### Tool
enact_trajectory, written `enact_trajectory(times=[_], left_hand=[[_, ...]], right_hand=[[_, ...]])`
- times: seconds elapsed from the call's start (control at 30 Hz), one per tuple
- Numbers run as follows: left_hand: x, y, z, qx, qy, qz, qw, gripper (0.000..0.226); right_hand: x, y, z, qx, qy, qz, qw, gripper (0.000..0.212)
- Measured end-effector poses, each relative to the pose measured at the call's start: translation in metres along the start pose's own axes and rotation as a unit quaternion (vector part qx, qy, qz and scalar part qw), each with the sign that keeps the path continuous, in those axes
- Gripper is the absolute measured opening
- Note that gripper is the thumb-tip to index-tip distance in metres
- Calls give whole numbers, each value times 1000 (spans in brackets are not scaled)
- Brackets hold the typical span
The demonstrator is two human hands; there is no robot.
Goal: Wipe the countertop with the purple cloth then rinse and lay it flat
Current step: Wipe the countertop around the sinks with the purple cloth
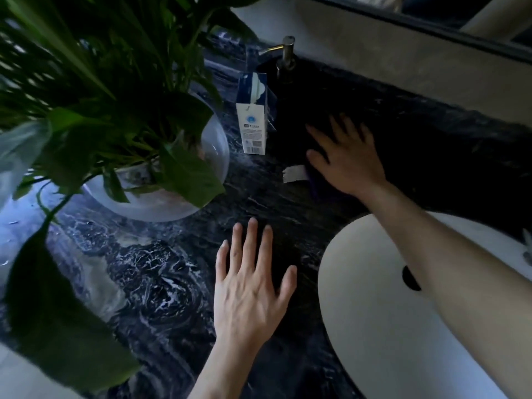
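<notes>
two hands: both working low over the dark marbled countertop [178, 283], well apart.
right hand [348, 159]: pressing flat with fingers spread and straight, gripping nothing, bearing down on the purple cloth [315, 185].
left hand [250, 286]: lying flat with fingers straight and fanned, holding nothing, bracing on the stone near the sink [374, 326].
cloth position: lying under the right palm, behind the basin; only a dark purple edge and a pale label [295, 174] showing, the rest blending into shadow.
stage: wiping looking underway, judging by the flat press; rinsing and laying flat not yet done.
risk, carton: standing upright just beside the cloth, the blue and white carton [254, 122] possibly tipping if a leftward stroke catches its base.
risk, dispenser: metal pump soap dispenser [286, 61] sitting just behind, likely to be knocked by a far reach.
risk, plant: leaves of the green plant [95, 90] in its glass bowl [213, 174] overhanging the counter, possibly snagging.
surface: polished, glossy, reflecting window light at left; looking slippery for a bracing palm.
room: dim washroom, pale wall and mirror edge [431, 27] running behind.
</notes>
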State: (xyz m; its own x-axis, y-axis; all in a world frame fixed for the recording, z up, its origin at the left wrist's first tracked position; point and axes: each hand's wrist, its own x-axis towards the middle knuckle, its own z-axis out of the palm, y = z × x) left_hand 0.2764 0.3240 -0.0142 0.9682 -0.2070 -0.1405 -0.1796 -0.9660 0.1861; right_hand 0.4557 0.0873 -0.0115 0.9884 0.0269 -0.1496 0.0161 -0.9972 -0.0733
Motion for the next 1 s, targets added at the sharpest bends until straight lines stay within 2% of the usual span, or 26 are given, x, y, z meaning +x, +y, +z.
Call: enact_trajectory(times=[0.03, 0.1, 0.17, 0.23, 0.3, 0.43, 0.53, 0.6, 0.7, 0.83, 0.9, 1.0], left_hand=[[0, 0, 0, -1, 0, 0, 1000, 77], [0, 0, 0, 0, 1, 0, 1000, 78], [0, 0, -1, 2, -1, 3, 1000, 78], [-1, 0, 0, 4, 0, 2, 1000, 79], [-1, -1, 0, 3, 0, 2, 1000, 79], [0, -2, 0, 6, 5, -3, 1000, 78], [1, 0, -3, 5, 4, -10, 1000, 78], [1, 1, -2, 4, 9, -11, 1000, 78], [0, 0, -2, -4, 11, -9, 1000, 78], [1, 1, -2, -4, 13, -9, 1000, 77], [0, 0, 0, -1, 7, -5, 1000, 75], [-2, 1, -1, 10, 13, -11, 1000, 71]], right_hand=[[-10, -12, 3, -7, 15, -1, 1000, 61], [-41, -44, 10, -12, 29, -65, 997, 65], [-71, -65, 18, -17, 3, -149, 989, 67], [-75, -66, 18, -23, -12, -185, 982, 66], [-54, -53, 16, -19, -3, -174, 985, 65], [3, 3, -2, -11, 2, -57, 998, 61], [4, 10, -3, 0, -2, -20, 1000, 61], [-20, -13, 4, -10, 14, -34, 999, 65], [-81, -42, 15, -18, 17, -140, 990, 68], [-107, -43, 21, -19, 2, -209, 978, 67], [-82, -35, 19, -23, 1, -190, 982, 65], [-39, -12, 9, -4, 10, -85, 996, 64]])
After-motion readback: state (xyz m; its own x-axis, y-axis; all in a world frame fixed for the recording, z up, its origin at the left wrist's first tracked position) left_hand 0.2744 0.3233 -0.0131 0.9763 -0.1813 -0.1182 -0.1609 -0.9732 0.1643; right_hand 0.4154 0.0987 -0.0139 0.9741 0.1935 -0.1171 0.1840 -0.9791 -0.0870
